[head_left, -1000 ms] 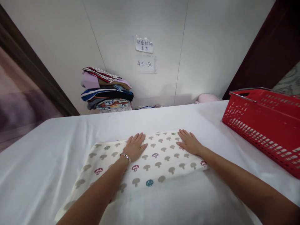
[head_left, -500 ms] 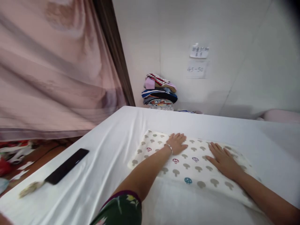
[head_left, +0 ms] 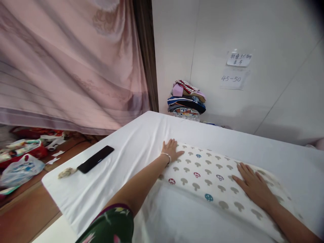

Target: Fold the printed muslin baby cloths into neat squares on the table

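A white cloth printed with mushrooms (head_left: 208,182), mostly grey with a few red, blue and purple ones, lies as a long folded strip across the white-covered table (head_left: 136,141). My left hand (head_left: 170,151), a bracelet on its wrist, rests flat at the strip's left end with fingers spread. On the right part of the cloth my right hand (head_left: 254,184) lies palm down, its thumb apart from the fingers. Neither hand grips anything. My left hand and forearm hide part of the cloth's left edge.
A black phone (head_left: 96,159) with a pale tassel (head_left: 67,172) lies on the table's left side. Folded fabrics (head_left: 186,101) are stacked beyond the far edge. A pink curtain (head_left: 76,67) hangs at left, above plastic bags (head_left: 22,170) on the floor.
My left hand has slid from the cloth's upper middle to its left end. My right hand stays flat on the right part. The view has turned a little left.
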### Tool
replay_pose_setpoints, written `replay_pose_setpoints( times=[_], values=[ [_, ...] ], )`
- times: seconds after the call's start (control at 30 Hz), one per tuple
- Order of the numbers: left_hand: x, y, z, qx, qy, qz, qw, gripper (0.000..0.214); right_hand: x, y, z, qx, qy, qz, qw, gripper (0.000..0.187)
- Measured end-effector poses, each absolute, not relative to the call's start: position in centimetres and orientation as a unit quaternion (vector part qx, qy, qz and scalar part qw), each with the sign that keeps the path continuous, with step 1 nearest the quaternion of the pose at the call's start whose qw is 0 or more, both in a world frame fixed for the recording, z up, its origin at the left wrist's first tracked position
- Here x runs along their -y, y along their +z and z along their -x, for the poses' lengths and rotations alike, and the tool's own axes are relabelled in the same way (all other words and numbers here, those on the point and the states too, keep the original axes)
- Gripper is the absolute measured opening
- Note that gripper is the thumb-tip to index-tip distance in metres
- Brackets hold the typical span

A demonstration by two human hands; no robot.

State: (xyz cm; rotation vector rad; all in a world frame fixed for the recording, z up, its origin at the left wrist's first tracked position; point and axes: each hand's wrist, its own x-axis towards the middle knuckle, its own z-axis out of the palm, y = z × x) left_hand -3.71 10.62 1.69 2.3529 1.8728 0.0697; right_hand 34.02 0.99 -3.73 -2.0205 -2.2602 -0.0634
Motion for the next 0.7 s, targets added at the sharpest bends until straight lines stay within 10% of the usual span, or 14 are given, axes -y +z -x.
replay_pose_setpoints(
  times=[0.7],
  values=[
    [-1.5,2.3,8.8,-0.57,0.049,-0.814,0.1,0.07,6.4,-2.0,-31.6,0.75,-0.014,0.659,0.052,0.061]
  ],
)
